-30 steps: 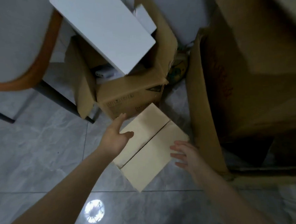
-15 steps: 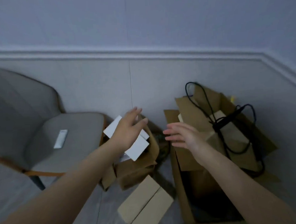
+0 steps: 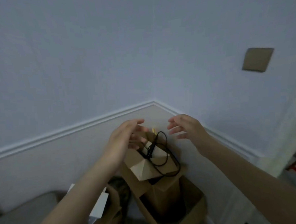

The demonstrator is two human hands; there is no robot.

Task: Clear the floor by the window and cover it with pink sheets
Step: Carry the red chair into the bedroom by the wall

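Both arms are stretched out toward the room corner. The left hand (image 3: 126, 137) hangs in the air with fingers spread and loosely bent, gripping nothing; the right hand (image 3: 185, 127) mirrors it just across, fingers splayed and empty too. The 2 palms face each other, apart, above a stack of cardboard boxes.

Below them a tall open cardboard box (image 3: 167, 194) stands on the floor against the wall, with a smaller folded box (image 3: 146, 168) sticking out of its top. A black cable (image 3: 165, 153) loops over that smaller box, and a small yellow bit (image 3: 153, 129) pokes up near its far edge, too blurred to identify.

To the left, at the bottom, white flat pieces (image 3: 100, 206) lean in another brown box, and a grey chair seat (image 3: 29, 214) shows in the corner. A white moulding (image 3: 72, 128) runs along the wall. High on the right wall sits a brown square plate (image 3: 257, 60). No pink sheets appear anywhere in view.
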